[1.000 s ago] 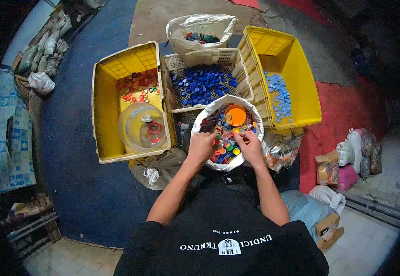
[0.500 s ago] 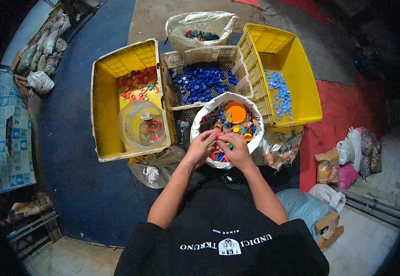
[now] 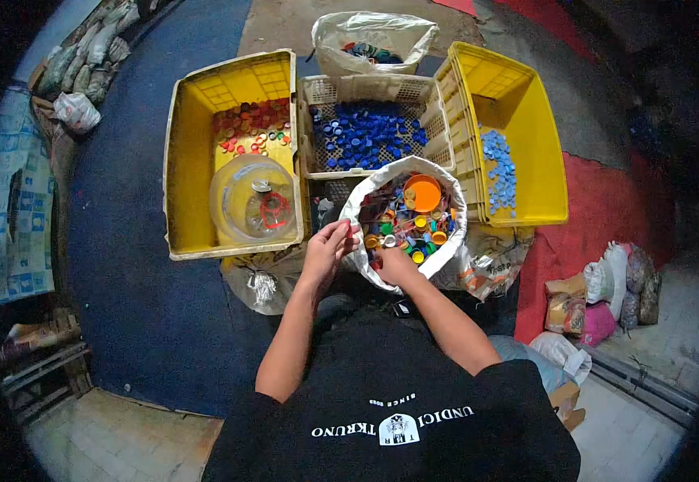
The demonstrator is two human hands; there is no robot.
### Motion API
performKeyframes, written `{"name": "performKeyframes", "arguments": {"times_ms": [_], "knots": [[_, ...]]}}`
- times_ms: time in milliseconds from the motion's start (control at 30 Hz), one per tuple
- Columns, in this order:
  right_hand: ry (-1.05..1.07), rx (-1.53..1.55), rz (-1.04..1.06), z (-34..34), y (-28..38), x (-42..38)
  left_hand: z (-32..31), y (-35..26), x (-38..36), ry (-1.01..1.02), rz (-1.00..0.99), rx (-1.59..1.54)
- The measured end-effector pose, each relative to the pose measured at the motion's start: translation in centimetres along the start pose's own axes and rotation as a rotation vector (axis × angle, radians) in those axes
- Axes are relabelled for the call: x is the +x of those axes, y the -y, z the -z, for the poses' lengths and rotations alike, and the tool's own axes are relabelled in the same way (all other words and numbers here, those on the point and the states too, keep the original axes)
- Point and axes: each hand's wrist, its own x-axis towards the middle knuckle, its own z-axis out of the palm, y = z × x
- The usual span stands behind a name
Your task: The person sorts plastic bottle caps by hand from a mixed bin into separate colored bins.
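Observation:
My left hand [image 3: 329, 251] is closed at the left rim of a white sack [image 3: 355, 201], with a red bottle cap [image 3: 353, 231] partly showing at its fingertips. My right hand [image 3: 398, 267] reaches down into the near side of that sack, among mixed caps; its fingers are hidden from view. In the sack lie caps of several colours and a large orange lid [image 3: 423, 194]. Left of the hands, a clear round plastic container [image 3: 233, 210] with a red ring-shaped piece [image 3: 274, 210] in it sits inside a yellow crate [image 3: 185, 161].
Red caps [image 3: 249, 124] lie in the left yellow crate. Behind the sack, a white perforated crate [image 3: 446, 153] holds blue caps [image 3: 365, 132]. A right yellow crate [image 3: 538, 153] holds light blue caps [image 3: 499, 173]. Another white bag [image 3: 333, 48] stands at the back.
My hands have moved apart from where they met over the sack. The left went to the rim with the red cap; the right dipped into the caps. The view has shifted slightly.

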Motion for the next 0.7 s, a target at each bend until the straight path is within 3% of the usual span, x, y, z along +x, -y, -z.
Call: {"name": "performKeyframes", "arguments": {"times_ms": [300,367,433,500,533,567,633,700], "knots": [[0.012,-0.158,-0.069,0.3,0.2,-0.4,0.9,0.9,-1.3,-0.028,0.039,0.018],[-0.128,0.071,-0.081,1.9,0.2,-1.7,0.7,1.2,-1.3,0.002,0.074,-0.023],[-0.207,0.063,-0.057,2.3,-0.8,-2.2,0.6,1.5,-1.1,0.006,0.083,-0.005],[-0.289,0.256,-0.031,3.1,-1.3,-2.8,0.5,1.6,-0.8,0.080,0.067,0.156],[-0.125,0.484,-0.198,5.6,0.6,-4.0,0.2,2.0,-0.5,0.098,0.054,0.133],[-0.132,0.480,-0.198,5.6,0.3,-4.0,0.1,2.3,-0.2,0.104,0.050,0.132],[-0.334,0.841,-0.038,4.7,-0.9,-3.9,-0.5,2.4,-0.1,0.128,0.059,0.125],[-0.405,0.828,0.019,4.7,-1.4,-3.8,-1.1,2.5,-0.1,0.143,0.071,0.081]]}}
